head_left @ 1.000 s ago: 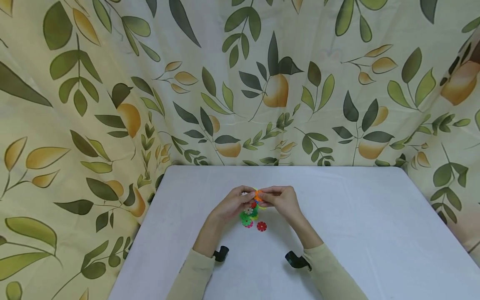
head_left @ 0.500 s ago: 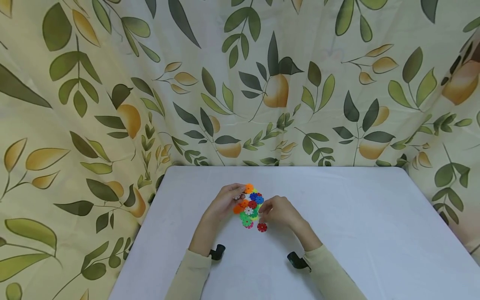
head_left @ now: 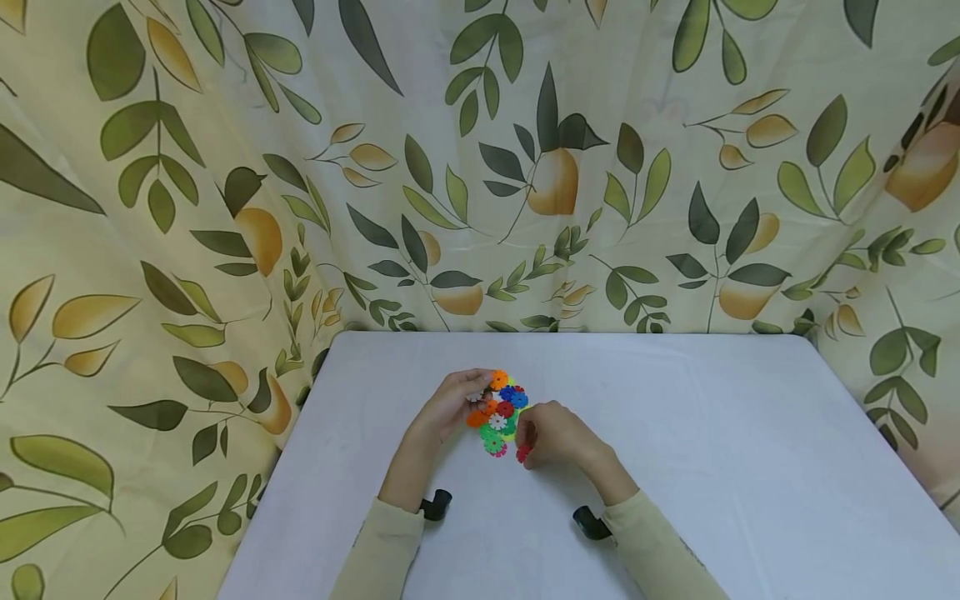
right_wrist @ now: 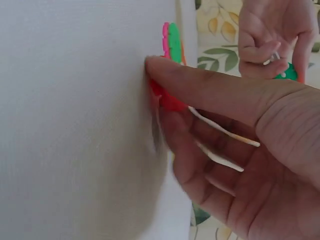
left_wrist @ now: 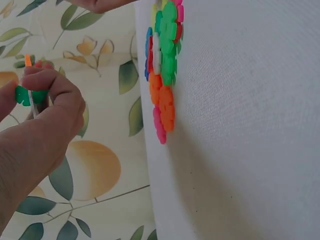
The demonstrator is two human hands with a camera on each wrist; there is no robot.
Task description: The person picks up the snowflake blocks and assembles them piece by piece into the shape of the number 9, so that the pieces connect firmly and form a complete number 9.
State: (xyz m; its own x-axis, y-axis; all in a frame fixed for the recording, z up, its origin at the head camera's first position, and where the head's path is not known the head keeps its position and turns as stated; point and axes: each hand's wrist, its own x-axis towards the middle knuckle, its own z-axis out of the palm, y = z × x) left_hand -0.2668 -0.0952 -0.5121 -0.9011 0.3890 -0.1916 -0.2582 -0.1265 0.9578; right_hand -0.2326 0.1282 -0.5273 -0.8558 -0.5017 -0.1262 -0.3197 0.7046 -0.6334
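Observation:
In the head view my left hand (head_left: 444,407) is raised at the left of a small pile, pinching several joined plastic snowflake discs. An orange disc (head_left: 499,379) shows at its fingertips. The left wrist view shows a green disc (left_wrist: 22,95) and a thin white one between thumb and fingers. My right hand (head_left: 561,437) is down at the table at the pile's near right side. Its thumb and fingertips pinch a red snowflake disc (right_wrist: 167,97) near the tabletop. The flat pile of discs in several colours includes a green disc (head_left: 493,442) and a white disc (head_left: 498,422).
A white-covered table (head_left: 712,433) carries everything. Behind and to the sides hangs a leaf-and-fruit patterned curtain (head_left: 645,250). Black wrist cameras stick out inward from both wrists, the left camera (head_left: 437,505) and the right camera (head_left: 591,523).
Both hands were together at an orange disc. They parted; the left moved left with the joined discs, and the right moved down toward me and took hold of the loose red disc.

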